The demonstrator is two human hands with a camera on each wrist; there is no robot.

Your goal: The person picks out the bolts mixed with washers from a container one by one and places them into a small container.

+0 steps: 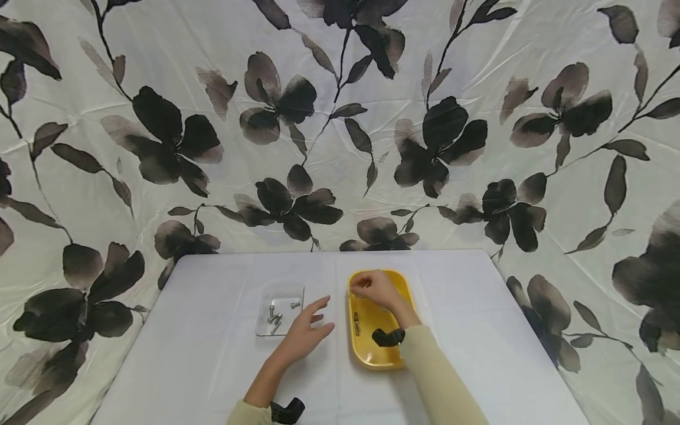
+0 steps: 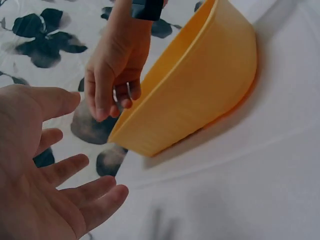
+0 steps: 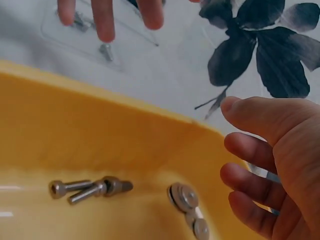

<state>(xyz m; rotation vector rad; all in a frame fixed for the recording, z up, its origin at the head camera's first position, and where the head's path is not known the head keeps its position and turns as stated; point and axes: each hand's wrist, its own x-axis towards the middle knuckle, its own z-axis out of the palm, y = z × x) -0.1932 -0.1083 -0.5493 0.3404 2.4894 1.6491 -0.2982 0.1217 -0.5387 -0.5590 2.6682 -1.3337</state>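
Note:
My right hand (image 1: pixel 376 288) is over the far end of a yellow tray (image 1: pixel 378 361). In the right wrist view its fingers are loosely bent and the thumb stands apart from them; I see nothing pinched at the tips. Below it in the tray lie metal bolts (image 3: pixel 92 189) and a few round washer-like metal pieces (image 3: pixel 185 197). My left hand (image 1: pixel 306 336) hovers between that tray and a clear plastic tray (image 1: pixel 265 329), its fingers spread and holding nothing. Several silver bolts (image 1: pixel 274 319) are in the clear tray, left of the left hand.
Both trays stand on a white-covered table (image 1: pixel 202 354). Behind and around it hangs a floral cloth (image 1: pixel 340 147). Black wrist bands (image 1: pixel 388 337) are on both arms. The yellow tray has raised walls (image 2: pixel 200 85).

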